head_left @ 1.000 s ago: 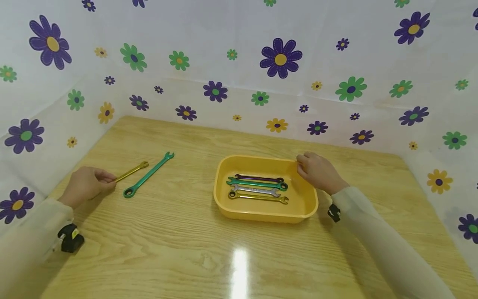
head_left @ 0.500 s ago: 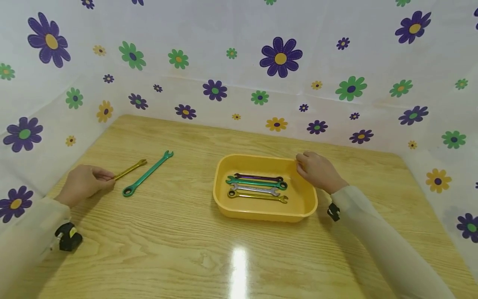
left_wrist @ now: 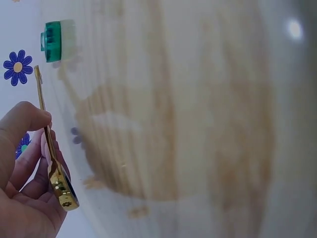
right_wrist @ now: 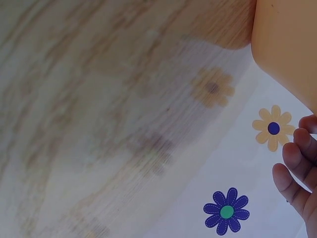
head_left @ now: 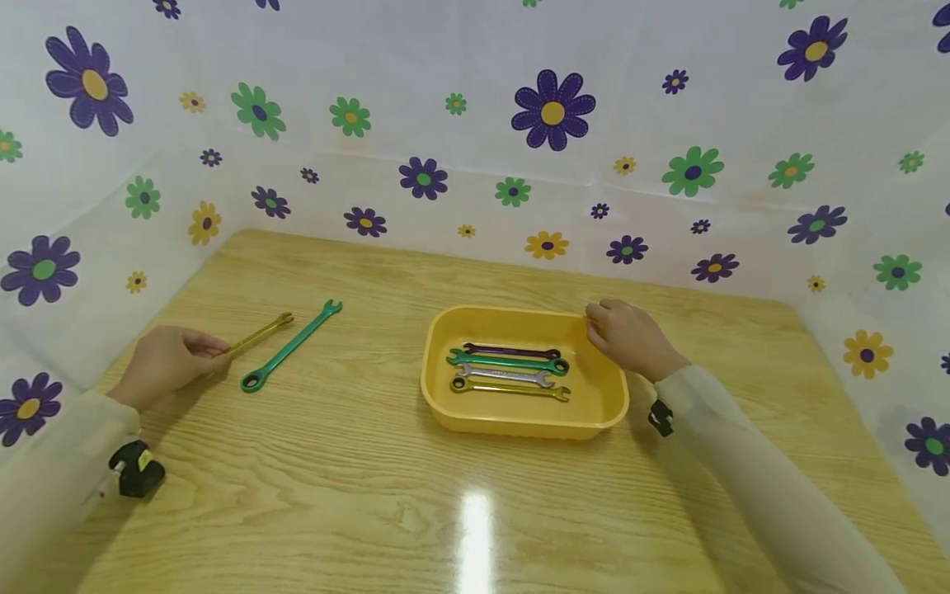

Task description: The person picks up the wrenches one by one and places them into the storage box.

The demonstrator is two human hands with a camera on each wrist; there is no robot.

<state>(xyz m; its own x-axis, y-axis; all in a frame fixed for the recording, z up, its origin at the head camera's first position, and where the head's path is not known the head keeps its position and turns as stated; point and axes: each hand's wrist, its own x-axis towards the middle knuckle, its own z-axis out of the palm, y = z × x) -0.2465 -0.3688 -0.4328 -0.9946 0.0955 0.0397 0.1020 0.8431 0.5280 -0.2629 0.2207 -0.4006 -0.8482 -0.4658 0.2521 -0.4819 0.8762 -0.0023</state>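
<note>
My left hand (head_left: 172,360) pinches a gold wrench (head_left: 260,334) between thumb and fingers. In the left wrist view the gold wrench (left_wrist: 45,119) is seen edge-on, its ring end low beside the palm and its other end past the thumb. Just right of that hand, a green wrench (head_left: 291,346) lies slanted on the table. My right hand (head_left: 629,337) grips the far right rim of a yellow tray (head_left: 519,425). Inside the tray lie a dark purple wrench (head_left: 512,351), a green wrench (head_left: 505,361), a silver wrench (head_left: 505,376) and a gold wrench (head_left: 515,388), side by side.
The wood-grain table (head_left: 334,495) bears a bright light reflection near its front. A white cloth (head_left: 416,82) printed with flowers stands behind it and along both sides. Each wrist wears a small black device, such as the one on the left sleeve (head_left: 137,469).
The left hand and its gold wrench have shifted very slightly. The right hand stays on the tray rim, and the view has drifted a little.
</note>
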